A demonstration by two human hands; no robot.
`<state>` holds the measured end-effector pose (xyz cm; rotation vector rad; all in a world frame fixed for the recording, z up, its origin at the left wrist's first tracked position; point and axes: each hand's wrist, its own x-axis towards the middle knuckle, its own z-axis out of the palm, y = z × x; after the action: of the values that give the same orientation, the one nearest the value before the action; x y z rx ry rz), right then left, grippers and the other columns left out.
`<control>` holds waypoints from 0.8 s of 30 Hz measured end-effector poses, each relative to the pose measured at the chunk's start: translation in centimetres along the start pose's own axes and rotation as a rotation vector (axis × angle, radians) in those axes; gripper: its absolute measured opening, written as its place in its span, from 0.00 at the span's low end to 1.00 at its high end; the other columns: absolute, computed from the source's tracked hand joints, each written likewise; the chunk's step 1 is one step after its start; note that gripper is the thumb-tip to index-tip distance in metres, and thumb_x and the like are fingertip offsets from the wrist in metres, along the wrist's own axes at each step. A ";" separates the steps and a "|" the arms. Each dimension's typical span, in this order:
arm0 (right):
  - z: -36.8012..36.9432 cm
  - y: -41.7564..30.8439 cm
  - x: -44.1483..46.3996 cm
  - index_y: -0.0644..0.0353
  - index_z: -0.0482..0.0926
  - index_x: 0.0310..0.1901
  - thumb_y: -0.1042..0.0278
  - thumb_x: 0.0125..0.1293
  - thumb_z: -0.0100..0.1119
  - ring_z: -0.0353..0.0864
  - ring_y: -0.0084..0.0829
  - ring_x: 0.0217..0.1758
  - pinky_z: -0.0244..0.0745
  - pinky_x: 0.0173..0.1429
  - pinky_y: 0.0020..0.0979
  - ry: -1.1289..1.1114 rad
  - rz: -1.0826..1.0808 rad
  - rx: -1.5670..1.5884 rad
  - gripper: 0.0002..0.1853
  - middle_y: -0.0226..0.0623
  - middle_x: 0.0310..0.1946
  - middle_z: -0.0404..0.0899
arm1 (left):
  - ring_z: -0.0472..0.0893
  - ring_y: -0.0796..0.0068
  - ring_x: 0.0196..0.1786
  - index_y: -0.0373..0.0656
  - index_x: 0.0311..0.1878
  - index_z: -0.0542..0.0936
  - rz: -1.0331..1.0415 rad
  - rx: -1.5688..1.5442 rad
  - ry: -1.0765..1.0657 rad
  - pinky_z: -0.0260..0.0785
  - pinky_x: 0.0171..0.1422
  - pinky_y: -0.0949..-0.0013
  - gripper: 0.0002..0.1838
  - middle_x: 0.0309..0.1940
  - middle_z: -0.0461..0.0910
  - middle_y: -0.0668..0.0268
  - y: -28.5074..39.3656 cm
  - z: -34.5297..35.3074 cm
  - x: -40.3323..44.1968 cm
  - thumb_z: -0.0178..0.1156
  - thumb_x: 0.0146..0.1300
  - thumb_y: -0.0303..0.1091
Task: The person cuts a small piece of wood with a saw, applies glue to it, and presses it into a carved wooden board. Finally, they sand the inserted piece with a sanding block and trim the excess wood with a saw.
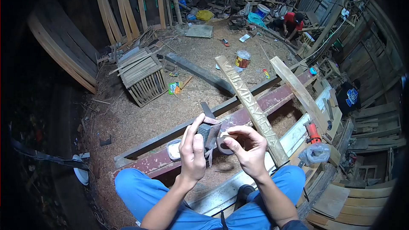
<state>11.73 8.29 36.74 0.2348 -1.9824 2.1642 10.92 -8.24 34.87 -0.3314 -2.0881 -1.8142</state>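
Note:
My left hand is closed around a dark ridged block, with a worn, torn brownish sheet that looks like sandpaper against its side. Close beside it, my right hand pinches a small round brownish roll that looks like tape; the fingers partly hide it. Both hands are above a worn red beam. To their right, a carved wooden plank with a row of raised angular shapes lies across the beams.
A plain board lies across the beams at right, near a red power tool and a plastic bag. A paint can and slatted crate stand on the shavings-covered floor. Another person crouches at the back right.

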 end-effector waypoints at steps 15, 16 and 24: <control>0.8 0.6 0.7 0.64 0.85 0.52 0.74 0.71 0.69 0.86 0.22 0.44 0.78 0.47 0.24 -0.005 -0.056 -0.328 0.10 0.36 0.44 0.87 | 0.81 0.53 0.60 0.35 0.75 0.71 -0.042 0.122 -0.017 0.70 0.67 0.57 0.25 0.56 0.80 0.47 0.0 0.6 0.3 0.44 0.83 0.40; 1.0 0.7 0.8 0.65 0.84 0.52 0.74 0.72 0.67 0.88 0.25 0.46 0.80 0.49 0.27 0.016 -0.026 -0.296 0.10 0.38 0.45 0.87 | 0.81 0.52 0.60 0.36 0.76 0.70 -0.057 0.136 -0.027 0.70 0.67 0.57 0.26 0.56 0.79 0.47 0.0 0.7 0.3 0.45 0.84 0.40; 0.9 1.2 1.4 0.67 0.82 0.52 0.72 0.77 0.60 0.89 0.38 0.48 0.81 0.53 0.33 0.022 -0.036 -0.426 0.09 0.47 0.45 0.86 | 0.78 0.49 0.62 0.36 0.80 0.63 -0.147 0.168 -0.062 0.68 0.69 0.54 0.31 0.59 0.74 0.46 -0.6 1.5 -0.2 0.48 0.83 0.46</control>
<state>10.06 7.38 35.97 0.1760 -2.3391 1.6597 10.69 -6.80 34.05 -0.1966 -2.3456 -1.7108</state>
